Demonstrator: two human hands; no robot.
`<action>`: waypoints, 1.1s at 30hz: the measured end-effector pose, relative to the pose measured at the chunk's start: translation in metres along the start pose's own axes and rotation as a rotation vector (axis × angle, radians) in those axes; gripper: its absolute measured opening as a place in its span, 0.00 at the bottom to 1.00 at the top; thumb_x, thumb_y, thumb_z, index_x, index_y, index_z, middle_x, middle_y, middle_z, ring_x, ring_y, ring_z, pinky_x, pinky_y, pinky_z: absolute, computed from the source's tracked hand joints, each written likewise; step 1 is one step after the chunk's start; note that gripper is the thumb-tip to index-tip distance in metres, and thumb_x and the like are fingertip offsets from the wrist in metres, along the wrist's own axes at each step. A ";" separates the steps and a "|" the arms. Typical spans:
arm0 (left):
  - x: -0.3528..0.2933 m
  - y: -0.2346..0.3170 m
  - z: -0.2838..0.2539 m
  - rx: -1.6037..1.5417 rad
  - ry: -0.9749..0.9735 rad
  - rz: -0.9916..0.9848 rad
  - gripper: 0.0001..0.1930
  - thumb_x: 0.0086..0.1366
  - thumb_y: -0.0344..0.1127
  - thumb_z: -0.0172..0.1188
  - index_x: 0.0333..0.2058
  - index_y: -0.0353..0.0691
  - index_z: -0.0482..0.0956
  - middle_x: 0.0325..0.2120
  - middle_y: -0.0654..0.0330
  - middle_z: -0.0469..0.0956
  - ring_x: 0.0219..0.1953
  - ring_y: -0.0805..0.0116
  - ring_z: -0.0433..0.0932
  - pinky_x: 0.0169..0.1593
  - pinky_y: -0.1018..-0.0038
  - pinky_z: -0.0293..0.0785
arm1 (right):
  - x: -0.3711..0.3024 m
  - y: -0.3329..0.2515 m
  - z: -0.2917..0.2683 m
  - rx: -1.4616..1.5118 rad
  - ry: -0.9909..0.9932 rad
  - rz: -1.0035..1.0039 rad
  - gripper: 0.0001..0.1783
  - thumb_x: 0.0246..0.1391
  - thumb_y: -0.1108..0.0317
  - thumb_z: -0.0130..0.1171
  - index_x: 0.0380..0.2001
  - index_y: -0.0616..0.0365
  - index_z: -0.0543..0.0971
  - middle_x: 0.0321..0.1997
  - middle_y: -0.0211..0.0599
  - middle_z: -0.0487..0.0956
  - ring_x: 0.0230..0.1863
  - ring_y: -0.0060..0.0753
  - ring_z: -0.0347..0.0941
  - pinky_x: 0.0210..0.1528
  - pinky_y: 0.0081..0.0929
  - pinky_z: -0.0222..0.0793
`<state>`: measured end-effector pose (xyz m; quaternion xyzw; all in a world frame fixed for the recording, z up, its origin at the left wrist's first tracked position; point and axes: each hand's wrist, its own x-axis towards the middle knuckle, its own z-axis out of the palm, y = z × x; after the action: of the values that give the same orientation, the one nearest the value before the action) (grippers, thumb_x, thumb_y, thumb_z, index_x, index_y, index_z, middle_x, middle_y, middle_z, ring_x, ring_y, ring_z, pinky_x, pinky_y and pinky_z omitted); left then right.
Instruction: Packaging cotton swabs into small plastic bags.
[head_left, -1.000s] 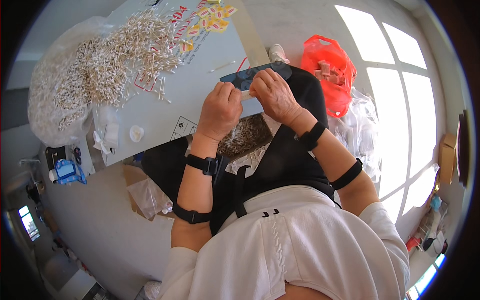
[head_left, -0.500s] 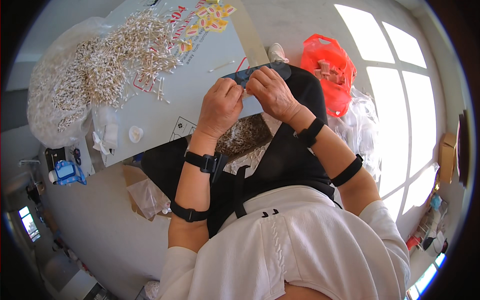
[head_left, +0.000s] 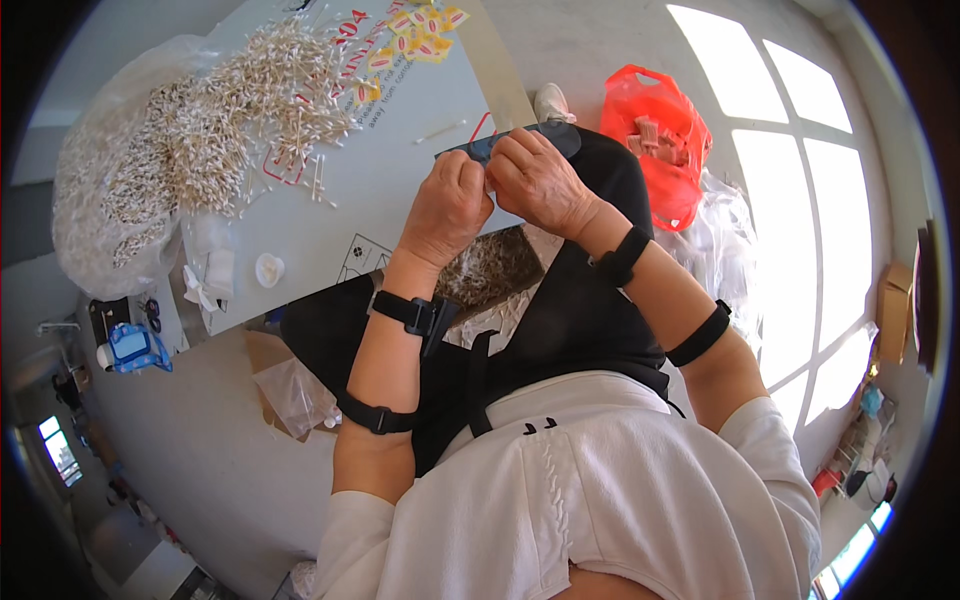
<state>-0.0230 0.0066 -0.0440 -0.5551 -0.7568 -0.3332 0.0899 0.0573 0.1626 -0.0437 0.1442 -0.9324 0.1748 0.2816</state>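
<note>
My left hand (head_left: 447, 210) is closed, fingers curled in a pinch, right beside my right hand (head_left: 540, 184). My right hand is also closed, its fingertips meeting those of the left. Whatever they grip is hidden behind the fingers. Just beyond them is a dark bluish sheet (head_left: 559, 141), partly covered by my hands. Below the hands, a box (head_left: 520, 262) filled with thin pale and brown pieces shows between my arms. A lone cotton swab (head_left: 440, 131) lies on the table beyond my left hand.
On the grey table (head_left: 330, 240), a large heap of cotton swabs (head_left: 210, 140) spills from a clear bag (head_left: 75, 220). Small yellow packets (head_left: 425, 45) lie at the far edge, a small white cup (head_left: 268, 269) near the front. A red bag (head_left: 690, 190) with pinkish pieces stands right.
My hands have drawn closer together. The left has tilted inward, and the small pale bit that showed between the fingers is now hidden.
</note>
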 end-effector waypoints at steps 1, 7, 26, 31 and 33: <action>0.000 0.000 0.000 -0.001 -0.001 0.000 0.09 0.49 0.19 0.56 0.28 0.35 0.65 0.27 0.51 0.66 0.32 0.49 0.70 0.35 0.58 0.73 | -0.001 0.002 -0.001 0.000 -0.001 0.001 0.09 0.39 0.70 0.60 0.24 0.56 0.71 0.30 0.33 0.70 0.37 0.38 0.69 0.42 0.32 0.67; -0.002 -0.002 0.002 0.000 0.017 -0.007 0.10 0.50 0.19 0.56 0.29 0.35 0.64 0.26 0.51 0.65 0.31 0.49 0.71 0.35 0.58 0.72 | -0.006 0.010 -0.008 -0.048 -0.025 -0.062 0.09 0.34 0.70 0.59 0.23 0.57 0.70 0.31 0.35 0.70 0.38 0.37 0.69 0.42 0.31 0.68; 0.000 0.008 -0.020 -0.089 0.018 -0.089 0.11 0.51 0.22 0.62 0.33 0.36 0.72 0.30 0.57 0.70 0.38 0.55 0.73 0.39 0.63 0.74 | -0.012 0.008 -0.007 0.031 0.002 0.033 0.11 0.36 0.74 0.60 0.26 0.57 0.71 0.30 0.35 0.69 0.37 0.40 0.69 0.43 0.34 0.69; -0.004 0.004 -0.014 -0.031 -0.030 -0.097 0.09 0.53 0.22 0.62 0.31 0.36 0.70 0.29 0.56 0.69 0.37 0.55 0.73 0.39 0.63 0.74 | -0.014 0.010 -0.010 0.071 0.011 0.030 0.10 0.36 0.74 0.60 0.26 0.57 0.71 0.30 0.35 0.69 0.37 0.39 0.69 0.43 0.34 0.69; -0.005 0.004 -0.010 -0.026 -0.027 -0.104 0.09 0.54 0.23 0.61 0.29 0.36 0.68 0.29 0.54 0.69 0.36 0.53 0.72 0.38 0.61 0.73 | -0.016 0.011 -0.013 0.039 -0.016 0.027 0.09 0.36 0.74 0.59 0.26 0.57 0.72 0.30 0.35 0.69 0.37 0.39 0.69 0.43 0.33 0.69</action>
<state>-0.0199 -0.0025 -0.0369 -0.5207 -0.7812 -0.3398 0.0551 0.0722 0.1800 -0.0455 0.1385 -0.9329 0.1958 0.2688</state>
